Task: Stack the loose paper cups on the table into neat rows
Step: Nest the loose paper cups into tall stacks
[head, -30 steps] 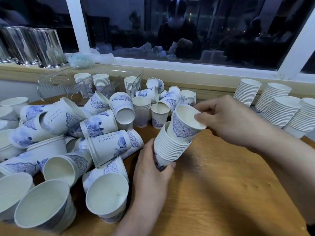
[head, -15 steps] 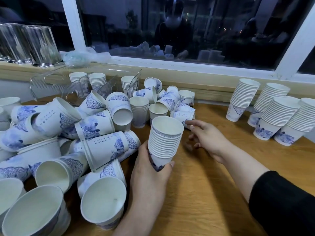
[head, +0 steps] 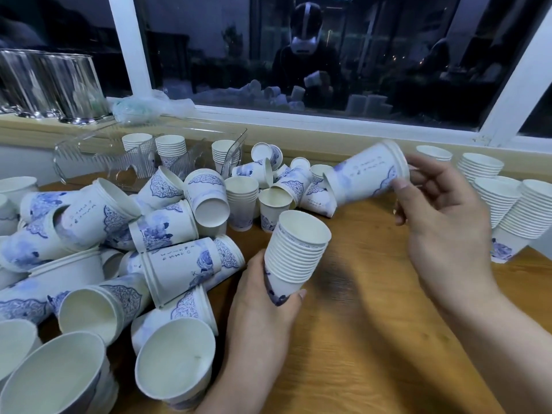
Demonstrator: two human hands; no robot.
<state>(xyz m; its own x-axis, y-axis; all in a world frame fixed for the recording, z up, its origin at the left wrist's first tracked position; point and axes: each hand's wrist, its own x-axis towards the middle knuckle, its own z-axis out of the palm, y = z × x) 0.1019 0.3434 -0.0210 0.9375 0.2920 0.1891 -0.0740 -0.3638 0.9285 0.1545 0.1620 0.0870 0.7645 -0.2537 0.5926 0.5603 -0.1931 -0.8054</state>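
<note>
Since half a second ago, the right hand (head: 442, 222) has lifted off the wooden table (head: 373, 339) and now pinches a lone cup (head: 366, 177) by its rim, held on its side in the air. The left hand (head: 263, 300) still grips the base of a nested stack (head: 294, 252), tilted slightly right. The table stands against a windowsill (head: 298, 130) under a dark window (head: 328, 55). Loose cups (head: 167, 258), white with blue floral print, lie heaped at the left; finished stacks (head: 507, 210) stand at the right edge.
</note>
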